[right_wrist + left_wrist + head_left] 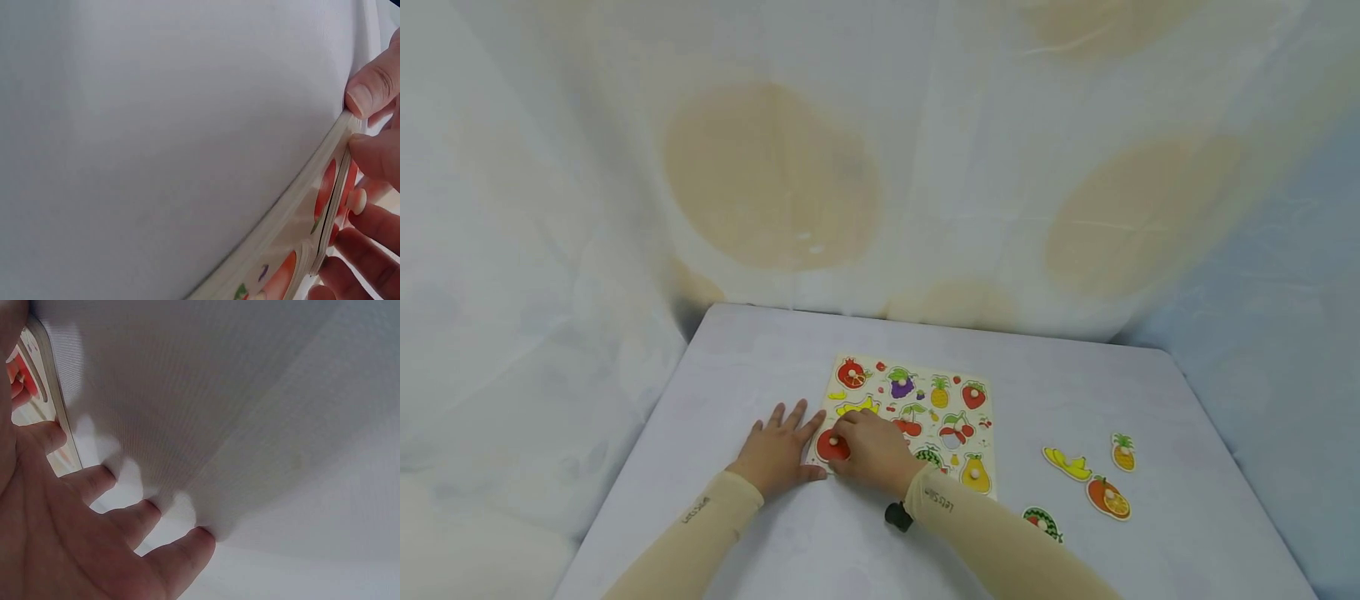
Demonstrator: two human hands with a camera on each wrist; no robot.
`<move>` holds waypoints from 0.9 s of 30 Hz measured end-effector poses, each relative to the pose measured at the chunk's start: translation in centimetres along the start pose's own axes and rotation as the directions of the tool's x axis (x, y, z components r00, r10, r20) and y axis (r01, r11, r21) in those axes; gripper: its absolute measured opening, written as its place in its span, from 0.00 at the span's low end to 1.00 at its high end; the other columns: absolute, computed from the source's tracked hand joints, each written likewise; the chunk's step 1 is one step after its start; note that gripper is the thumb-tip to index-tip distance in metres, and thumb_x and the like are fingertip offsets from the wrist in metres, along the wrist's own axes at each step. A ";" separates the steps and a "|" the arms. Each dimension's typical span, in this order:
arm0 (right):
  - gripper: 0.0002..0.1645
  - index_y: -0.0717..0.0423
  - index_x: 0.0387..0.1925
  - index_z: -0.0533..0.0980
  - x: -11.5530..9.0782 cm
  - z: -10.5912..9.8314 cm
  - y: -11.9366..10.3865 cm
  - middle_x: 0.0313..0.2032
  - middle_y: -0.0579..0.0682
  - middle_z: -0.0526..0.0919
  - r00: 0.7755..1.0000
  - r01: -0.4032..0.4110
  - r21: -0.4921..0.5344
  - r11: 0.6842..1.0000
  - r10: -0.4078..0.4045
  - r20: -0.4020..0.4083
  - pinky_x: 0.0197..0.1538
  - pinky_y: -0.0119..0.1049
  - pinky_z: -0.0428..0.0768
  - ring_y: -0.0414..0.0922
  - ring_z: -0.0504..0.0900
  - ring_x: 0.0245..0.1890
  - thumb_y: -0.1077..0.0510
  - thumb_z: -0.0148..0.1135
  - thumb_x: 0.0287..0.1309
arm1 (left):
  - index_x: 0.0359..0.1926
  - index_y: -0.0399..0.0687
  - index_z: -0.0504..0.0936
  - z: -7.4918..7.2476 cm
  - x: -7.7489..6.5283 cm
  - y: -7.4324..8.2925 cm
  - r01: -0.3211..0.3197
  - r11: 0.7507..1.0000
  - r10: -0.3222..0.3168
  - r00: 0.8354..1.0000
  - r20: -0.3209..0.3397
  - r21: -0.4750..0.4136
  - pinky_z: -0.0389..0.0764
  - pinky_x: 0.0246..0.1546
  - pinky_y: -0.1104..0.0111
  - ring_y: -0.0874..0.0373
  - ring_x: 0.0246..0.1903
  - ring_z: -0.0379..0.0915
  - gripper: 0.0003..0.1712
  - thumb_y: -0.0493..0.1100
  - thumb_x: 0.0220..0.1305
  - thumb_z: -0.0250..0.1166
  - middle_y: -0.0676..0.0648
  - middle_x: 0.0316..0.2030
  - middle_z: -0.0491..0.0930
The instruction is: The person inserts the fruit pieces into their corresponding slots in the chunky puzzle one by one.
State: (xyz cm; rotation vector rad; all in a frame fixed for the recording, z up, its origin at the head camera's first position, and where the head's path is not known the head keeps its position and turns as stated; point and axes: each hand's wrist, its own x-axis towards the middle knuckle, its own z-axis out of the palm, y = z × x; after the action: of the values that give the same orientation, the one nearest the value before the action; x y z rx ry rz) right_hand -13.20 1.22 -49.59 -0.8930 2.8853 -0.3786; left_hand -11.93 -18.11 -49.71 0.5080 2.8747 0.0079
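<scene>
A fruit puzzle board (880,373) lies on the table. At its near left corner is a round red fruit puzzle piece (832,447) with a small pale knob (357,201). My right hand (876,450) bends over this piece, its thumb (375,153) at one edge and curled fingers (375,225) around the other side by the knob. My left hand (777,450) lies with fingers spread on the cloth beside the board. Its thumb (372,94) touches the board's corner in the right wrist view. Pomegranate (852,373), grape (901,383), strawberry (973,395) and pear (975,473) pieces sit on the board.
Right of the board lie loose banana (1067,463), pineapple (1123,452), orange (1108,497) and watermelon (1042,523) pieces. A black device (898,517) sits at my right wrist. Pale cloth (925,208) with tan spots hangs behind the table.
</scene>
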 end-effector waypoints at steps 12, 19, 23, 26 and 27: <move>0.29 0.43 0.55 0.82 0.0 -0.2 0.3 0.58 0.43 0.79 0.999 0.000 0.032 1.000 -0.001 0.035 0.57 0.40 0.79 0.44 0.75 0.59 0.39 0.74 0.53 | 0.77 0.60 0.60 0.0 0.1 0.1 0.005 1.000 -0.005 1.000 0.008 -0.002 0.66 0.58 0.34 0.30 0.69 0.53 0.55 0.73 0.52 0.68 0.40 0.74 0.57; 0.28 0.43 0.56 0.82 0.1 -0.5 0.4 0.59 0.44 0.79 0.999 0.020 0.036 0.999 -0.021 0.047 0.58 0.41 0.78 0.45 0.75 0.60 0.40 0.73 0.55 | 0.77 0.60 0.60 0.0 0.0 0.1 0.011 1.000 -0.011 1.000 0.014 -0.006 0.65 0.59 0.34 0.30 0.70 0.53 0.56 0.73 0.52 0.68 0.40 0.75 0.56; 0.27 0.43 0.56 0.82 0.1 -0.3 0.4 0.59 0.44 0.79 0.999 0.020 0.033 0.999 -0.021 0.044 0.59 0.41 0.77 0.45 0.74 0.61 0.41 0.73 0.55 | 0.77 0.60 0.60 -0.1 -0.1 0.2 0.014 1.000 -0.014 1.000 0.018 -0.013 0.65 0.59 0.34 0.30 0.70 0.52 0.55 0.72 0.52 0.69 0.40 0.75 0.56; 0.28 0.44 0.57 0.81 0.1 -0.2 0.4 0.60 0.44 0.78 0.999 0.014 0.036 0.999 -0.016 0.042 0.59 0.42 0.77 0.45 0.74 0.61 0.41 0.73 0.56 | 0.77 0.60 0.60 -0.1 -0.1 0.2 0.012 1.000 -0.012 1.000 0.013 -0.018 0.65 0.59 0.33 0.30 0.70 0.53 0.55 0.72 0.52 0.69 0.39 0.74 0.57; 0.28 0.44 0.57 0.81 0.0 -0.1 0.4 0.59 0.44 0.78 0.999 0.010 0.039 0.999 -0.012 0.041 0.60 0.42 0.77 0.45 0.74 0.61 0.40 0.73 0.56 | 0.77 0.60 0.61 -0.2 -0.1 0.2 0.012 1.000 -0.012 1.000 0.011 -0.017 0.65 0.59 0.33 0.30 0.70 0.53 0.55 0.71 0.52 0.69 0.39 0.74 0.57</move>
State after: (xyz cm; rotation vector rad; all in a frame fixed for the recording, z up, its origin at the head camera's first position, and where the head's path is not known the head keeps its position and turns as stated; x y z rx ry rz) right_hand -13.48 1.54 -49.59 -0.9000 2.8264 -0.4109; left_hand -11.82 -17.94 -49.52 0.4859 2.8640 0.0279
